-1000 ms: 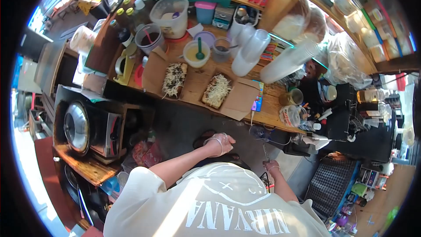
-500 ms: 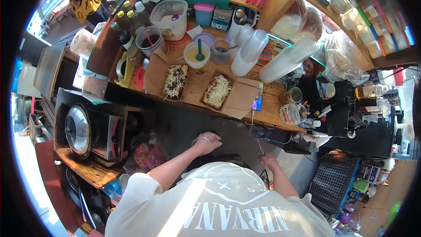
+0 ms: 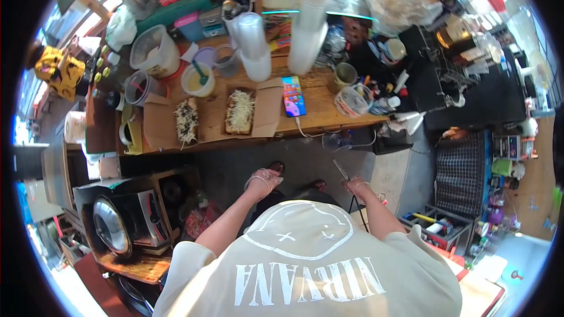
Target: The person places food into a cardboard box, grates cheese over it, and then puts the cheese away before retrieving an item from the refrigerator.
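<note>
My left hand point(image 3: 264, 182), in a clear plastic glove, hangs below the counter's front edge with its fingers curled; whatever they hold, if anything, is hidden. My right hand point(image 3: 356, 186), also gloved, is closed round a narrow metal utensil point(image 3: 340, 169) that points up and away from me; its exact kind is too small to tell. On the counter, an open cardboard box holds two oblong pieces of food under pale shreds: the left piece point(image 3: 187, 122) has dark topping showing, the right piece point(image 3: 240, 111) is thickly covered. Both hands are apart from the box.
Behind the box stand a tub with a green spoon point(image 3: 198, 79) and tall stacks of plastic cups point(image 3: 254, 47). A phone point(image 3: 292, 97) on a cable lies to the right. A stove with a round metal lid point(image 3: 110, 226) is at left. Another person point(image 3: 59, 70) stands far left.
My view has swung to the right, so the counter's things sit further left. Both hands stay low, the right still gripping the metal utensil. The food in the box looks the same.
</note>
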A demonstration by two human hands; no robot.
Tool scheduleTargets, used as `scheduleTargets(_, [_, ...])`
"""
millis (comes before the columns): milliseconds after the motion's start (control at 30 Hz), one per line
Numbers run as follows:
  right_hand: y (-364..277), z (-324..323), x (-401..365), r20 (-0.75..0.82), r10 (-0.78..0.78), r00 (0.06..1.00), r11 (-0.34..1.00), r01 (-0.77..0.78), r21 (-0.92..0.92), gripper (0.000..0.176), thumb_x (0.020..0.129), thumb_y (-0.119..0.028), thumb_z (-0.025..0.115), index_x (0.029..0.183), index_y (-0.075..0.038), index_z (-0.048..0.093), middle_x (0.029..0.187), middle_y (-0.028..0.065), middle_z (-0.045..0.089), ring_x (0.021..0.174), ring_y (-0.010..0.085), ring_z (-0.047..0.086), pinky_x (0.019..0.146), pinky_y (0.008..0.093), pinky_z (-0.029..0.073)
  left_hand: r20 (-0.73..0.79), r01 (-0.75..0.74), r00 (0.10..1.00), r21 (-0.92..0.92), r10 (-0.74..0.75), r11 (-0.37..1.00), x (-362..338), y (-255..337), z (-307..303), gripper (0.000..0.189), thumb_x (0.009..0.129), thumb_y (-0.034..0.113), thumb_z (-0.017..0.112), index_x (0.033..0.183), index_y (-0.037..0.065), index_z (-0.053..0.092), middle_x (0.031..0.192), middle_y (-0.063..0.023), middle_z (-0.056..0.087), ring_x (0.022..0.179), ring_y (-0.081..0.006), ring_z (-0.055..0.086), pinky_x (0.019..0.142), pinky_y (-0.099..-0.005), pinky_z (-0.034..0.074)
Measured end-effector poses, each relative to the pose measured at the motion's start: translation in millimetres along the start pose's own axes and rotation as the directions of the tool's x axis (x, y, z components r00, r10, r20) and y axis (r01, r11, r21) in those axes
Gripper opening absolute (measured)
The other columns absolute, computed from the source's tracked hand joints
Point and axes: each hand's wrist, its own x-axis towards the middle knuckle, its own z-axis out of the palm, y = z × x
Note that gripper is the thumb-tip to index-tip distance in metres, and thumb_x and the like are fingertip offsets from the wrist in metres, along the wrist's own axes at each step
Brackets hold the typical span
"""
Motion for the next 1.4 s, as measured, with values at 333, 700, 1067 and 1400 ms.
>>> scheduleTargets(333, [172,48,-1,-0.058,-0.011,0.998,0.978,0.023,0.207,0.048,0.084,-0.047,0.068,0.087,0.002,0.071,0.075,0.0103,0.068,0.070,0.0229,0.064,0.063,0.0375,0.049,0.158,-0.129,0.987,0.660,0.031,0.740,96,-57,73,0.033,0.093,0.032,0.056,0.102,0.007,0.074,0.112,-0.0186,0.070,0.105,-0.0371,0.066,0.093,-0.0459,0.052])
scheduleTargets(700, [314,58,-70,0.073,0.155,0.985,0.931,-0.120,-0.346,0.048,0.086,-0.052,0.064,0.100,-0.007,0.076,0.093,0.0153,0.074,0.093,0.0278,0.071,0.078,0.0406,0.053,-0.261,0.216,0.950,0.161,-0.170,0.963,167,-77,61,0.059,0.095,0.057,0.051,0.110,0.005,0.073,0.115,-0.0214,0.068,0.109,-0.0378,0.064,0.093,-0.0462,0.050])
scheduleTargets(1067, [201,3,-117,-0.021,0.092,0.996,0.988,-0.088,0.128,0.029,0.089,-0.035,0.069,0.103,-0.010,0.075,0.096,0.0173,0.071,0.094,0.0322,0.068,0.081,0.0397,0.052,-0.476,0.584,0.744,0.123,-0.469,0.802,237,-127,112,0.039,0.099,0.034,0.046,0.112,0.009,0.072,0.117,-0.0162,0.070,0.114,-0.0345,0.064,0.098,-0.0456,0.048])
scheduleTargets(1400, [176,-16,-61,0.024,-0.322,0.947,0.881,0.309,-0.358,0.025,0.089,-0.030,0.060,0.103,-0.016,0.076,0.090,0.0131,0.070,0.087,0.0364,0.066,0.077,0.0439,0.052,-0.283,0.289,0.934,0.238,-0.218,0.927,196,-136,60,0.036,0.096,0.030,0.048,0.117,0.012,0.070,0.125,-0.0146,0.065,0.119,-0.0335,0.059,0.100,-0.0450,0.049])
